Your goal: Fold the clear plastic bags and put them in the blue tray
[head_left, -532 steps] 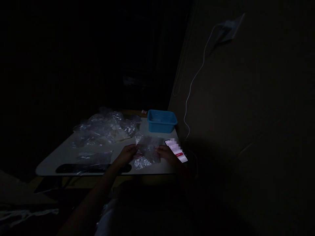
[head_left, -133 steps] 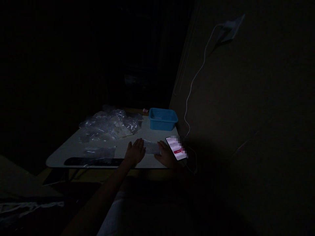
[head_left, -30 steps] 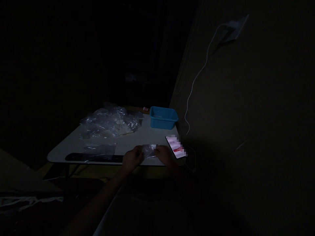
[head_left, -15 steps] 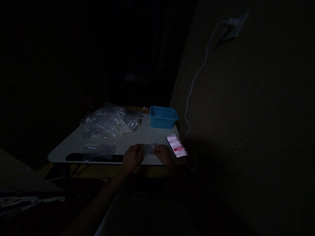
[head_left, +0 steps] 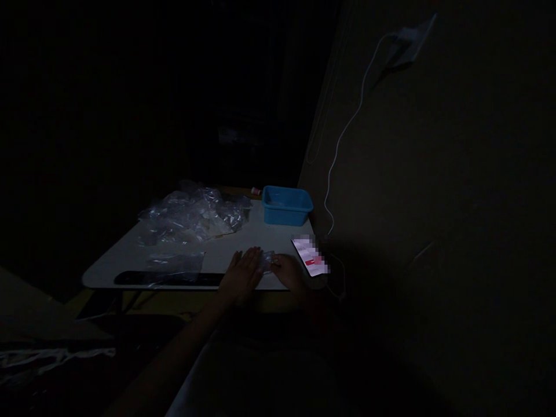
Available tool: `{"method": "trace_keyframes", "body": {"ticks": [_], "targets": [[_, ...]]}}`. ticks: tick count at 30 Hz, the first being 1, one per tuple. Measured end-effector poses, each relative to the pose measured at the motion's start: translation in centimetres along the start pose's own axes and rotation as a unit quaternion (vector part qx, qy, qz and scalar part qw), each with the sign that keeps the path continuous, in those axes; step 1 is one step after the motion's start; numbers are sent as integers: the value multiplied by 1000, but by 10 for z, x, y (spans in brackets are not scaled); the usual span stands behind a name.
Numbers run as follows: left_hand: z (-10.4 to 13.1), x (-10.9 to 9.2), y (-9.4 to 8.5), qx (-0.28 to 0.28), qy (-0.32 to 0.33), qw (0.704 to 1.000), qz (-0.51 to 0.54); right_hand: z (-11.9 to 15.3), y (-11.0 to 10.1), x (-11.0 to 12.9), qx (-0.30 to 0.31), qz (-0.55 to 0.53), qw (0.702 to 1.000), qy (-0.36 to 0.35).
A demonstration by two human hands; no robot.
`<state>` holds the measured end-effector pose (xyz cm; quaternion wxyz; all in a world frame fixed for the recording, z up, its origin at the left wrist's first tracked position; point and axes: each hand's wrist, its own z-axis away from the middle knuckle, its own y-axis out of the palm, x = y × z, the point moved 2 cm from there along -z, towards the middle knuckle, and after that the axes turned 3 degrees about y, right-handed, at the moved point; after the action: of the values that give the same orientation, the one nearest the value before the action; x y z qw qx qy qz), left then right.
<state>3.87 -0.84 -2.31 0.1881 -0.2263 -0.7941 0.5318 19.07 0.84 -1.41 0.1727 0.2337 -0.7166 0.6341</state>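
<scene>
In dim light, a small clear plastic bag (head_left: 266, 262) lies at the front of the white table (head_left: 243, 244). My left hand (head_left: 243, 273) rests flat over its left part, fingers stretched out and pointing away from me. The right edge of the bag is pinched by my right hand (head_left: 284, 269). Left of my hands, another clear plastic bag (head_left: 174, 263) lies flat, partly across a dark strip (head_left: 130, 278) along the table's front. What the left palm covers is hidden.
A heap of crumpled clear plastic bags (head_left: 191, 214) takes up the back left. At the back right stands a blue basin (head_left: 286, 216). A lit phone (head_left: 309, 256) lies by the right edge, near a white cable (head_left: 340, 139) running up the wall to a socket (head_left: 410, 43).
My left hand has gone from a curled grip on the bag's left side to lying flat, further right over it. The right hand still pinches the other edge.
</scene>
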Motion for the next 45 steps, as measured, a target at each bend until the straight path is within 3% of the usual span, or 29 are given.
{"method": "trace_keyframes", "body": {"ticks": [5, 10, 19, 24, 26, 31, 33, 39, 45], "targets": [[0, -3, -2, 22, 11, 1000, -12, 0, -2, 2, 4, -1, 1000, 8], [1, -6, -3, 58, -28, 998, -19, -1, -1, -1, 5, 3, 1000, 6], [3, -6, -5, 65, -22, 998, 1, 0, -1, 1, -1, -29, 1000, 5], [2, -1, -3, 28, -50, 998, 33, 8, -6, -2, -109, -53, 993, 16], [1, 0, -3, 24, -74, 996, 44, 12, -9, 3, -135, -27, 990, -25], [-2, -1, -2, 27, -77, 996, 24, 14, -7, 28, -40, 104, 966, -233], [-1, -2, -3, 36, -71, 997, 16, 11, -3, 32, -14, 148, 949, -277], [0, -3, -3, 67, -62, 996, 2, 8, 12, 21, 17, 200, 939, -279], [0, -3, -2, 65, -59, 996, -7, 12, 12, 19, 13, 202, 941, -272]]}}
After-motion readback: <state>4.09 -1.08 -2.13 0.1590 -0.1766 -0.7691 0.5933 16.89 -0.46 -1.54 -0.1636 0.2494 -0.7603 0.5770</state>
